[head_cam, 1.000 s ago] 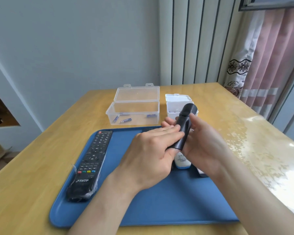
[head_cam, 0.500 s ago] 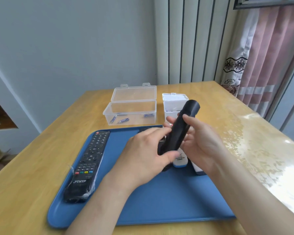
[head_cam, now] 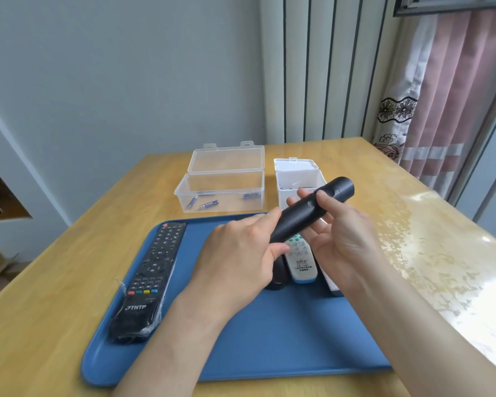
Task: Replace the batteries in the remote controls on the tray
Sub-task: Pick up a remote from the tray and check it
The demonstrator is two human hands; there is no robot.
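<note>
Black remote (head_cam: 295, 222) now flatter, tip up-right

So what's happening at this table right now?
A person holds a slim remote in both hands above a blue tray: the left hand grips its near end, the right hand its far part. A long remote and a white remote lie on the tray. Behind it stand an open clear box with a few batteries and a white box.
</note>
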